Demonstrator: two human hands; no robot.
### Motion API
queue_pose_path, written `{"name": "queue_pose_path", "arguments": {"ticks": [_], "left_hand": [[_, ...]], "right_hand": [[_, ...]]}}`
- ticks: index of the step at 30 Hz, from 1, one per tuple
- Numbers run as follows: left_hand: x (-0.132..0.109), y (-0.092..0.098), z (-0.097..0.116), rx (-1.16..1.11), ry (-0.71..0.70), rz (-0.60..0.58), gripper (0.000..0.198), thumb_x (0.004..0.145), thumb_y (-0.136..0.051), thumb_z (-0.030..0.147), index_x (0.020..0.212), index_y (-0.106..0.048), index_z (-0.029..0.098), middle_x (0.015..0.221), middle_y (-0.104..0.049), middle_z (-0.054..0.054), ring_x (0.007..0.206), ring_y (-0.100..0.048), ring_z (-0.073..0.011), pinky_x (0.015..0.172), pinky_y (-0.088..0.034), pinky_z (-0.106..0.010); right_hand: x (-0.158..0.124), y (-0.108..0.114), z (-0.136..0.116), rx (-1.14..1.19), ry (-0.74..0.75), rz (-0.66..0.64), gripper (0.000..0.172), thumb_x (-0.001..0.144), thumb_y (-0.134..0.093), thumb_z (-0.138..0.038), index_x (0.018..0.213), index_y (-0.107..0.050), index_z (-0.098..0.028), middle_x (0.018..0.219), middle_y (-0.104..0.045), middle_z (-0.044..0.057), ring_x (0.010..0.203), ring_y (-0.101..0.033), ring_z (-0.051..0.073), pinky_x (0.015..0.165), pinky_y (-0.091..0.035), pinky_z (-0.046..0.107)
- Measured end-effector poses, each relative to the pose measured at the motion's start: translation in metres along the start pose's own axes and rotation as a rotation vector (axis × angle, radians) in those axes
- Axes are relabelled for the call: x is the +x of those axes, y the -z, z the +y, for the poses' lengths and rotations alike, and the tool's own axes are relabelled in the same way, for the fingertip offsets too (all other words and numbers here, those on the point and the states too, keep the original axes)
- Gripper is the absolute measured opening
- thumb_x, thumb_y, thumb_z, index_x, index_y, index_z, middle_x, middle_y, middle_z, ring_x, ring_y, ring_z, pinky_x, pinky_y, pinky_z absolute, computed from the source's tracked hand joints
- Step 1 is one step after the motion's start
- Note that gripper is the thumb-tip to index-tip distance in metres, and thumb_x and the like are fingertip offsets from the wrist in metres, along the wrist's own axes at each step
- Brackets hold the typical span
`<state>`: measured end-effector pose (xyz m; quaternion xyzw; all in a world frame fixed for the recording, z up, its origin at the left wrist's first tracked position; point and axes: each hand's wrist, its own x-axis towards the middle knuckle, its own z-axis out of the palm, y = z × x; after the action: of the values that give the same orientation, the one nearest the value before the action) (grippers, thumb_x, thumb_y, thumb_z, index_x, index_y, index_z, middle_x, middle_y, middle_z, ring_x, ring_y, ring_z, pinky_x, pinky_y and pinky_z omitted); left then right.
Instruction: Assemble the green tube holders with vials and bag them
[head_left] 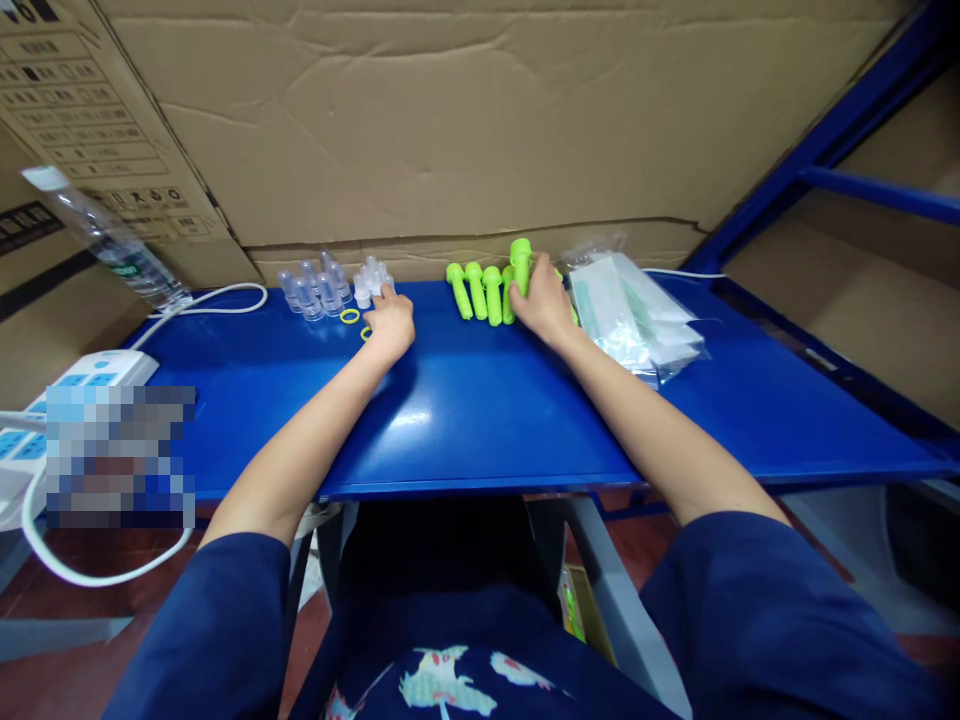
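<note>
My right hand (545, 300) is wrapped round a lime-green flashlight-shaped tube (520, 255), held upright with its wider end up. Several matching green tubes (477, 290) lie in a row beside that hand, some partly hidden by it. Over on the left, my left hand (391, 322) reaches with thumb and index finger apart to a cluster of small clear-white caps (367, 280); its fingertips are at the nearest ones. Two yellow rings (350, 316) lie by that wrist. Further left stand several clear bullet-shaped plastic covers (313, 290).
Clear bags with white and green sheets (637, 310) lie right of the tubes. A water bottle (112, 245) leans at the back left, near a white power strip (75, 390) and its cable. Cardboard (450, 120) walls the back of the blue table (480, 420). A blue frame post (817, 140) rises at right.
</note>
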<state>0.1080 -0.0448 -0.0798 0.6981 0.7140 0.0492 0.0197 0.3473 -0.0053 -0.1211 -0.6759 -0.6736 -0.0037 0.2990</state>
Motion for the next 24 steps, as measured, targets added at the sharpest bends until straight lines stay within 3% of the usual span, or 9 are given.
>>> {"name": "queue_pose_path", "arguments": {"ticks": [4,8,12,14,16,20,22,24], "left_hand": [[0.007,-0.009,-0.008,-0.042,-0.023,0.065,0.057,0.084,-0.046,-0.007,0.136,-0.068,-0.001,0.152,-0.051,-0.037,0.133,-0.061,-0.0476,0.098,-0.060,-0.061],[0.005,-0.011,-0.006,-0.047,-0.151,0.126,0.051,0.086,-0.043,-0.005,0.128,-0.070,0.002,0.149,-0.053,-0.034,0.128,-0.064,-0.0447,0.097,-0.060,-0.058],[-0.001,-0.016,0.011,-0.024,-0.462,0.162,0.055,0.088,-0.034,-0.007,0.130,-0.066,0.008,0.150,-0.054,-0.026,0.133,-0.061,-0.0366,0.102,-0.059,-0.048],[-0.001,-0.022,0.019,-0.063,-0.675,0.153,0.053,0.089,-0.037,-0.006,0.128,-0.066,0.015,0.149,-0.056,-0.019,0.133,-0.061,-0.0300,0.103,-0.058,-0.040],[0.000,-0.027,0.022,-0.091,-0.786,0.134,0.049,0.091,-0.039,-0.003,0.127,-0.065,0.018,0.147,-0.057,-0.016,0.128,-0.063,-0.0257,0.101,-0.057,-0.036],[0.004,-0.031,0.016,-0.062,-0.724,0.132,0.035,0.101,-0.052,0.015,0.135,-0.059,0.011,0.149,-0.057,-0.021,0.131,-0.063,-0.0329,0.108,-0.054,-0.047],[0.008,-0.031,0.009,-0.068,-0.642,0.127,0.041,0.102,-0.063,0.031,0.135,-0.058,0.008,0.144,-0.061,-0.024,0.132,-0.062,-0.0381,0.110,-0.052,-0.052],[0.015,-0.033,0.003,-0.098,-0.600,0.097,0.037,0.102,-0.064,0.037,0.126,-0.061,0.010,0.134,-0.067,-0.021,0.128,-0.064,-0.0364,0.109,-0.052,-0.050]], "right_hand": [[0.003,-0.007,0.006,0.004,0.068,0.019,0.058,0.100,-0.047,-0.034,0.152,-0.040,-0.009,0.149,-0.057,0.028,0.138,-0.060,0.042,0.113,-0.051,0.059],[0.005,-0.012,0.010,0.034,0.144,0.060,0.058,0.100,-0.047,-0.035,0.152,-0.039,-0.009,0.150,-0.058,0.028,0.138,-0.061,0.040,0.115,-0.049,0.059],[0.006,-0.016,0.012,0.043,0.227,0.102,0.057,0.099,-0.048,-0.035,0.151,-0.039,-0.013,0.150,-0.059,0.025,0.139,-0.061,0.038,0.115,-0.051,0.058],[0.005,-0.016,0.010,0.033,0.230,0.111,0.057,0.098,-0.049,-0.035,0.150,-0.040,-0.013,0.148,-0.061,0.024,0.136,-0.063,0.038,0.112,-0.053,0.057],[0.005,-0.016,0.009,0.019,0.218,0.111,0.057,0.097,-0.050,-0.035,0.149,-0.041,-0.013,0.145,-0.062,0.024,0.132,-0.065,0.038,0.109,-0.055,0.056],[0.004,-0.015,0.008,0.016,0.220,0.117,0.055,0.099,-0.049,-0.036,0.149,-0.041,-0.014,0.145,-0.063,0.024,0.131,-0.065,0.038,0.107,-0.056,0.057],[0.003,-0.016,0.008,0.022,0.220,0.116,0.055,0.100,-0.048,-0.038,0.150,-0.040,-0.015,0.146,-0.062,0.024,0.131,-0.065,0.038,0.106,-0.056,0.057],[0.003,-0.016,0.007,0.026,0.212,0.111,0.056,0.100,-0.048,-0.038,0.150,-0.041,-0.015,0.146,-0.062,0.024,0.129,-0.066,0.038,0.105,-0.057,0.057]]}}
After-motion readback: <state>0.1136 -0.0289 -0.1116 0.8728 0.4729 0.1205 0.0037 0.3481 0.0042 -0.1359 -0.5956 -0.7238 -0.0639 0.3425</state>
